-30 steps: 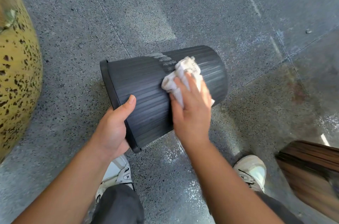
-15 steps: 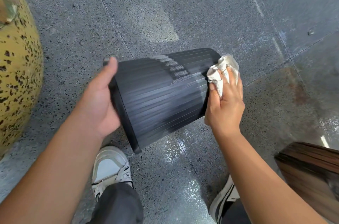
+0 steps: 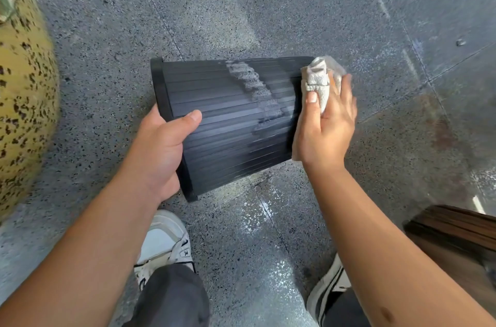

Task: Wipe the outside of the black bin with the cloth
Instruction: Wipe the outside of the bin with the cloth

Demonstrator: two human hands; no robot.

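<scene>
The black bin [image 3: 222, 117] is ribbed and lies on its side in the air above the floor, rim to the left, base to the right. A pale dusty streak runs down its wall near the base. My left hand [image 3: 163, 149] grips the rim end, thumb across the ribs. My right hand [image 3: 326, 123] presses a crumpled white cloth [image 3: 319, 80] against the bin's base end, fingers wrapped over the cloth. The bin's opening and far side are hidden.
Speckled grey stone floor [image 3: 241, 4] lies all around. A large yellow spotted rounded object [image 3: 24, 101] stands at the left edge. A dark wooden piece [image 3: 456, 235] sits at the lower right. My two shoes [image 3: 166, 243] stand below the bin.
My right hand with the cloth slid from the middle of the bin's wall to its base end. My left hand shifted its grip on the rim, and the bin turned more level.
</scene>
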